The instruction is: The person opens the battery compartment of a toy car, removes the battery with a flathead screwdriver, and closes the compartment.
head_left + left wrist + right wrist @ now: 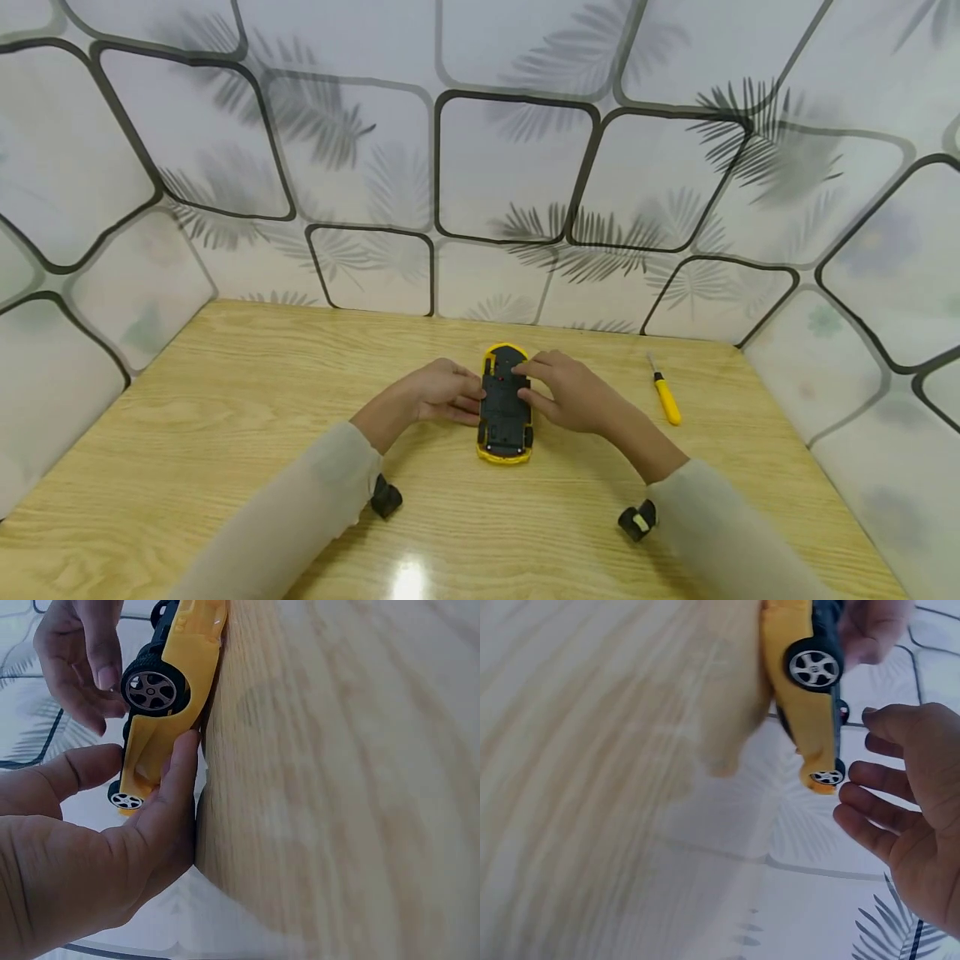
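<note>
A yellow toy car [504,408] lies upside down on the wooden table [225,400], its black underside facing up. My left hand [459,393] holds the car's left side; in the left wrist view its thumb and forefinger pinch the yellow body [161,712] just behind a wheel. My right hand [529,382] rests from the right with straight fingers, one fingertip on the black underside. In the right wrist view the car [806,697] stands on the table and the right hand's fingers [870,776] are spread loosely beside it.
A yellow-handled screwdriver [665,398] lies on the table to the right of the right hand. Two loose black wheel parts [386,497] [637,521] sit near my forearms. Patterned walls close in the table at the back and both sides.
</note>
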### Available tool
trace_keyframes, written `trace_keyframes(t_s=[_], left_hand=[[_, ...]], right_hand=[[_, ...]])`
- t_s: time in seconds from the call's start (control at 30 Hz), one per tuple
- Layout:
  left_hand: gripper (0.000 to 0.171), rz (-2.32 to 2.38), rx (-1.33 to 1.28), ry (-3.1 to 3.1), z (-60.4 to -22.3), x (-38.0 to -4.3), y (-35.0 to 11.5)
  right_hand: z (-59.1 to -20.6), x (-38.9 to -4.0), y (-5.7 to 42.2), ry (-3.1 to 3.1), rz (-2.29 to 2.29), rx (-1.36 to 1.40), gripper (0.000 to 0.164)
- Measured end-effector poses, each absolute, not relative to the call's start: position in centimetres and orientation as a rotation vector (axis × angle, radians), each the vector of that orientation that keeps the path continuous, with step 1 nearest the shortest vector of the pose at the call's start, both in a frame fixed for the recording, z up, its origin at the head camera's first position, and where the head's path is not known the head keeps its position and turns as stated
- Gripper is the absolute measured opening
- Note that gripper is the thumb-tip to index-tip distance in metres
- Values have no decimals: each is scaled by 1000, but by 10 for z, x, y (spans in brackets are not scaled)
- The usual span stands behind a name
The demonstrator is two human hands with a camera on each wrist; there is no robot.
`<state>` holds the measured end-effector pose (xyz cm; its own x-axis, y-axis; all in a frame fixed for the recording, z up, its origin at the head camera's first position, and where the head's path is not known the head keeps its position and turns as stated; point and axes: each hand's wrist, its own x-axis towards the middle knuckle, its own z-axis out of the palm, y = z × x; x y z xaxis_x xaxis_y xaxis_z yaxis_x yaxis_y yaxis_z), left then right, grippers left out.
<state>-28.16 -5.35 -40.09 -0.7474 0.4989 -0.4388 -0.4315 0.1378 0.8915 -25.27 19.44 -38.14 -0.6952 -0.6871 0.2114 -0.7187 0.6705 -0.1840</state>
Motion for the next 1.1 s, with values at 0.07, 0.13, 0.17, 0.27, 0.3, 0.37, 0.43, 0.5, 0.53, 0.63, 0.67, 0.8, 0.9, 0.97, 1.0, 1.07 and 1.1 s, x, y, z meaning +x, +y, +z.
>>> trace_keyframes(t_s=[0.07,0.13,0.17,0.27,0.3,0.37,0.43,0.5,0.53,0.63,0.67,0.8,0.9,0.97,1.0,1.07,1.1], left_hand=[[42,1697,64,1722,-401,-281,-53],[41,1698,65,1724,-401,-281,-53],[41,1698,65,1726,-402,-281,-53],[41,1698,69,1734,-402,-281,-53],[41,1697,71,1736,-402,-280,-53],[41,1696,76,1738,-403,-280,-52],[42,1697,78,1740,-403,-281,-52],[43,1697,77,1741,-404,-281,-52],[43,1697,77,1741,-404,-281,-52],[45,1697,78,1739,-405,-282,-53],[45,1696,80,1738,-405,-282,-53],[46,1692,93,1740,-405,-281,-55],[45,1692,102,1740,-405,-281,-56],[45,1695,102,1741,-404,-280,-56],[45,1696,101,1741,-405,-280,-56],[46,1696,98,1740,-405,-281,-56],[46,1696,98,1742,-405,-281,-56]], right_hand=[[-380,-254,193,-2783,400,1128,35],[-378,-255,192,-2805,412,1098,34],[-377,-256,192,-2811,418,1090,34],[-376,-257,192,-2835,444,1073,33],[-376,-258,193,-2844,455,1066,33],[-377,-258,194,-2860,487,1051,33],[-378,-260,194,-2873,537,1032,33],[-379,-261,195,-2888,592,1013,32],[-379,-261,195,-2896,617,1003,33],[-380,-262,195,-2920,669,976,34],[-381,-262,194,-2927,679,970,34],[-383,-263,193,-2943,694,965,36],[-383,-262,191,-2957,704,957,36],[-382,-262,191,-2970,712,945,37],[-382,-262,191,-2975,717,940,37],[-383,-262,190,-2986,724,930,37],[-383,-262,190,-2991,728,928,37]])
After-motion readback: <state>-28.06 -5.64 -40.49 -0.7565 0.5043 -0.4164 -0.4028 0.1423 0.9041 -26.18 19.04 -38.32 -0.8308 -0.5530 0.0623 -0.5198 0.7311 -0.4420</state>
